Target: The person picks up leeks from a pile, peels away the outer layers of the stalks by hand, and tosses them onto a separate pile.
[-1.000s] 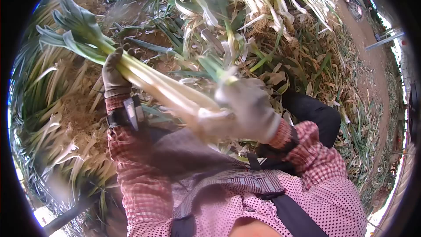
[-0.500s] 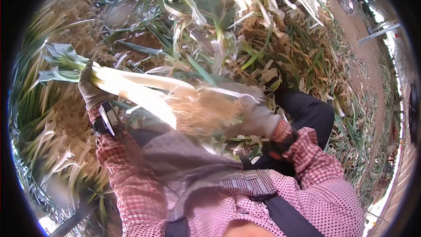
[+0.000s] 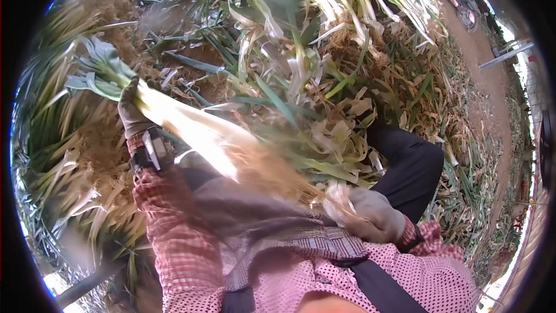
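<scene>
My left hand (image 3: pixel 132 107), gloved and with a device strapped at the wrist, is wrapped round a bunch of leeks (image 3: pixel 197 130) just below the green tops. The thick white shanks slant down to the right, ending in brown stringy roots (image 3: pixel 266 168) over my lap. At the end of those roots, my gloved right hand (image 3: pixel 373 214) is closed on a pale papery strip (image 3: pixel 340 200). The strip and root tips are smeared by motion.
More leeks (image 3: pixel 341 0) lie bundled at the far side, roots toward me. Loose leaves and peelings (image 3: pixel 341 133) cover the ground ahead, beside my bent knee (image 3: pixel 411 156). A large heap of leeks (image 3: pixel 43 122) lines the left. A metal bar (image 3: pixel 507 55) juts in at right.
My right hand has moved away from the roots, down and to the right, with the pale strip. The leeks now slant more steeply, and my left hand still grips them.
</scene>
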A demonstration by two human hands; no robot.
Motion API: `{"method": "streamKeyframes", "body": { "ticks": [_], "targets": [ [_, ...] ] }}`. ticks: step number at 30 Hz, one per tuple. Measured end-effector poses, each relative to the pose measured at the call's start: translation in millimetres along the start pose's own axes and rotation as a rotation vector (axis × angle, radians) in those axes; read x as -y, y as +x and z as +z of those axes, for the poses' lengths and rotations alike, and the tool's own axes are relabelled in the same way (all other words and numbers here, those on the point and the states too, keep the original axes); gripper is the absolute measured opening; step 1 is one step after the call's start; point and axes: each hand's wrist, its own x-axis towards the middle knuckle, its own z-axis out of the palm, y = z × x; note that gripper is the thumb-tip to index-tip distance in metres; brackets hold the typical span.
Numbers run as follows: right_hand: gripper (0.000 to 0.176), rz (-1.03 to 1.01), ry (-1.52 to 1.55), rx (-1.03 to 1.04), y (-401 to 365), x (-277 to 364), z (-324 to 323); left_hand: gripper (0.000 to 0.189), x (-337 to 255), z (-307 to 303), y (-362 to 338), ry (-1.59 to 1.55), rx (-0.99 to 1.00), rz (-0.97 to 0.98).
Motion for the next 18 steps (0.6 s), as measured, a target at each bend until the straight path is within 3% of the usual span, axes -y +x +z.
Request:
{"method": "streamKeyframes", "body": {
  "ticks": [2,3,5,7,9,10,11,15,18],
  "targets": [
    [0.025,0.165,-0.073,-0.026,-19,4,-18,0.027,-2,-21,19,0.059,-0.062,-0.052],
    [0.028,0.248,-0.108,-0.034,-28,7,-27,0.029,0,-31,24,0.009,0.0,-0.097],
    [0.034,0.531,-0.723,0.64,-3,0,-60,0.029,-5,-8,8,-0.091,0.147,-0.176],
    [0.045,0.392,-1.205,0.492,12,-26,-55,0.029,5,18,-11,-0.127,0.19,0.043],
    [0.055,0.12,-1.01,0.137,60,-63,-49,0.028,2,51,-38,-0.351,0.617,-0.078],
    [0.054,0.111,-0.876,0.112,90,-69,-44,0.027,5,57,-42,-0.388,0.484,0.006],
    [0.054,0.1,-0.744,0.09,118,-73,-34,0.027,6,72,-52,-0.437,0.531,-0.006],
    [0.041,0.046,-0.363,0.342,202,-77,36,0.026,12,85,-55,-0.413,0.642,-0.074],
    [0.034,-0.195,-0.182,0.224,191,-110,47,0.025,17,84,-46,-0.451,0.545,-0.05]
  ]
}}
